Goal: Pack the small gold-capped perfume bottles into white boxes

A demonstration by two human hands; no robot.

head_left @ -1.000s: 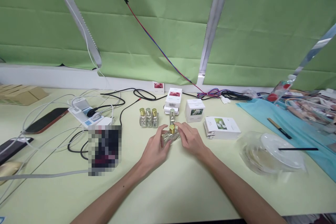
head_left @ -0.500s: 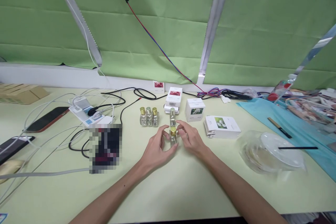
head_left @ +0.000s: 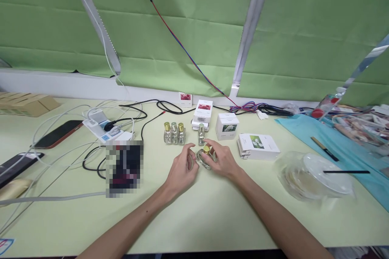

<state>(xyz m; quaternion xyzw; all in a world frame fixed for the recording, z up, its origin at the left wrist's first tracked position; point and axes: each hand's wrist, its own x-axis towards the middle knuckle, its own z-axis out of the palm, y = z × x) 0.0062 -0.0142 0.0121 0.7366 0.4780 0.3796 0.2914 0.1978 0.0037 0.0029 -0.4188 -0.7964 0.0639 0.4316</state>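
Tabletop (head_left: pixel 194 218), pale green, strewn with cables (head_left: pixel 165 107) toward the left. Clear lid (head_left: pixel 313 176) at right. Flat box (head_left: pixel 258 145) and cube box (head_left: pixel 227 126) beyond the hands.

Right hand (head_left: pixel 223 162) near centre, fingers (head_left: pixel 212 145) closed round the bottle (head_left: pixel 204 158), held tilted just above the tabletop. Left hand (head_left: pixel 182 170) close beside it, fingers (head_left: pixel 191 158) curled narrow at the glass; touching or not, impossible to tell.

Three bottles (head_left: pixel 174 133) in a row and a single bottle (head_left: pixel 201 134) standing behind, apart from the held one. Gold cap (head_left: pixel 206 149) uppermost.

Judged small, light, rigid and breakable (smooth glass, likely slippery on its flat faces). Best taken across the body below the cap, not by the cap alone.
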